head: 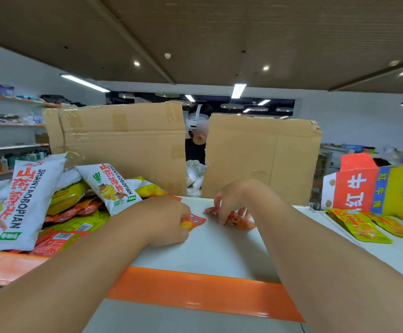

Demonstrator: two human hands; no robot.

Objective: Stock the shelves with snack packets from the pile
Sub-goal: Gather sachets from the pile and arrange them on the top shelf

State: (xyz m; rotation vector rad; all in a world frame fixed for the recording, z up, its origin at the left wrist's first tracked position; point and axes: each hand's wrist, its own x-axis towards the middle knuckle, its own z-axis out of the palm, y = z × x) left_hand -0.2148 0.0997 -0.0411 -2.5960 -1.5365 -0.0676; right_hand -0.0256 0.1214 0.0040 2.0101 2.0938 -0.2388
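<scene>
Orange strip (195,292) along the front lip of a white shelf (207,248). Pile of snack packets (70,212) heaped at the shelf's left end: big white bags on top, small red and yellow ones under them. Its lower layers are buried and its left edge is cut off.

Left hand (169,219) is just beside the pile, fingers curled round an orange-red packet (195,222); only its far end shows.

Right hand (231,200) is close by, arched, thumb and bent fingers pinching a red packet (241,222) that lies on the shelf. One finger is lifted apart. One packet or two under it: cannot tell.

Cardboard sheets (123,140) stand at the back. Through their gap, a person in a white headset (197,121), mostly hidden.

Far right, a red-and-yellow carton (364,188) is cropped by the frame, with yellow-green packets (364,227) lying flat in front of it.
</scene>
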